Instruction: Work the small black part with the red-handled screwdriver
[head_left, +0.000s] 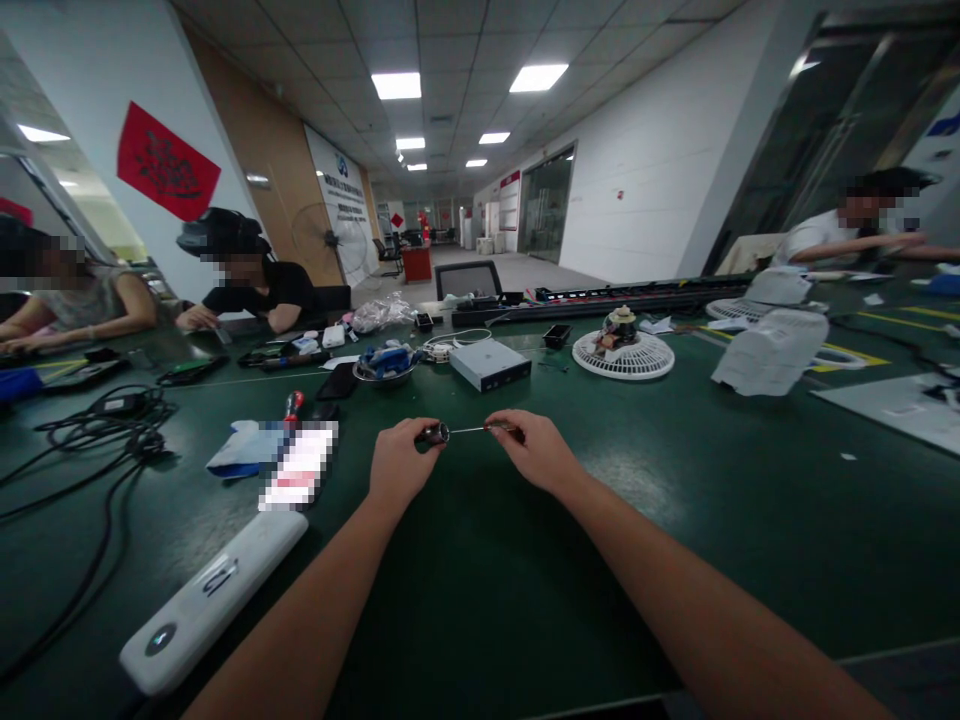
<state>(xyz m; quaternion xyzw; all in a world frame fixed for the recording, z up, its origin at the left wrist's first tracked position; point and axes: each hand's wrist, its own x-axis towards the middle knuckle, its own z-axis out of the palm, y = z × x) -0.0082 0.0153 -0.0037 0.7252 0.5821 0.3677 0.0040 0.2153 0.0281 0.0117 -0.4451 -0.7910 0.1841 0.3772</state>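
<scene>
Both hands are held together above the green table (pixel 480 580). Between the thumb and fingers of my left hand (pixel 401 465) is a small dark cylindrical part (pixel 436 433) with a round metallic end turned to the right. My right hand (pixel 541 455) is closed on a thin screwdriver (pixel 469 430), its handle mostly hidden by the fingers. The metal shaft points left and its tip is at or very near the cylinder's end; whether they touch I cannot tell. Beyond the hands lies a grey disc drive (pixel 489 362) with a dark front.
A white fan grille (pixel 624 355) with a motor stands right of the drive. A metal bowl (pixel 385 362) holds blue items. Leftward lie a white power bank (pixel 214 605), a phone (pixel 300 465), a red-handled screwdriver (pixel 294 405) and black cables (pixel 112 430). Other people sit around the table.
</scene>
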